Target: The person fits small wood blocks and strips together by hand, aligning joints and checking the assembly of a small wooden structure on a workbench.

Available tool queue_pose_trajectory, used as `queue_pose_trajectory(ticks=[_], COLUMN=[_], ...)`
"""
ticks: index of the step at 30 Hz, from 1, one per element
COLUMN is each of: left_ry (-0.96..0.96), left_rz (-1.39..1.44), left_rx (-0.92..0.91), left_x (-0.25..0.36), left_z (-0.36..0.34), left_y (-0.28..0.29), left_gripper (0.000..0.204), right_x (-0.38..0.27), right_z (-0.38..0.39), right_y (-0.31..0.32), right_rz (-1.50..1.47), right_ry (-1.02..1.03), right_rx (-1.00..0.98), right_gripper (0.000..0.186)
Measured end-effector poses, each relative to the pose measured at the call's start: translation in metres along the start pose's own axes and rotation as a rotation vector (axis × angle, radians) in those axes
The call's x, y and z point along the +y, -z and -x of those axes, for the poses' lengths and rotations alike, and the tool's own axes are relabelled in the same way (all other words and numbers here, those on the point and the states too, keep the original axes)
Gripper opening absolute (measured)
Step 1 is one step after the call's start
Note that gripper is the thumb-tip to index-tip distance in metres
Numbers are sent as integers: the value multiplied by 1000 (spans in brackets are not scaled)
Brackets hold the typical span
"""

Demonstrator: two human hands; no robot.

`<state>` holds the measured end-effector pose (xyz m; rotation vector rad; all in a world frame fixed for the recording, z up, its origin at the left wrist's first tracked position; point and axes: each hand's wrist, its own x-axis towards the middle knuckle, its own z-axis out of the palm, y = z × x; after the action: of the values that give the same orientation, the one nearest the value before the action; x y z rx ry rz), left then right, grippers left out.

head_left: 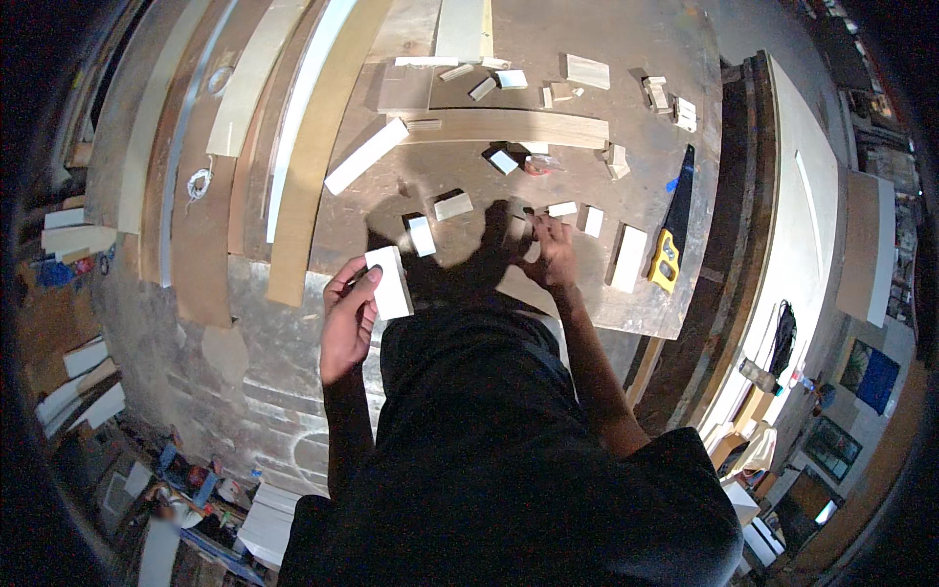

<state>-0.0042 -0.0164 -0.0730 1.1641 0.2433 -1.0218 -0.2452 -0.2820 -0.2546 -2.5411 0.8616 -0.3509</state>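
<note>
My left hand [347, 313] holds a white rectangular wood block [389, 281] upright, thumb across its near edge. Further right, my right hand [548, 249] reaches onto the brown board [489, 181] with curved fingers around something small and shadowed that I cannot make out. Just beyond it lie a small white block [562, 209] and another short block [593, 220]. A larger pale block [627, 257] rests to its right. Between my hands, a white-topped block [421, 236] and a beige block [453, 203] lie in shadow.
Long strips [303, 147] cover the board's left. A plank [499, 127] and several offcuts [587, 70] lie at the back. A yellow-handled saw [666, 256] is at the right, beside a long pale panel [804, 215]. A person [174, 507] shows at lower left.
</note>
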Motion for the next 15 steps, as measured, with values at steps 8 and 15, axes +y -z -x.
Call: queue_pose_trajectory(ticks=[8,15], left_ry=[21,-35], left_rz=[13,-46], left_rx=[-61,-136], left_x=[20,32], left_z=[-2,5], left_y=[-12,-57], left_gripper=[30,31], right_x=[-17,-119], right_z=[-22,-43], right_y=[-7,110], right_rz=[-98,-1332], right_ry=[-99,-243], right_rx=[-139,-255], right_gripper=[78,88])
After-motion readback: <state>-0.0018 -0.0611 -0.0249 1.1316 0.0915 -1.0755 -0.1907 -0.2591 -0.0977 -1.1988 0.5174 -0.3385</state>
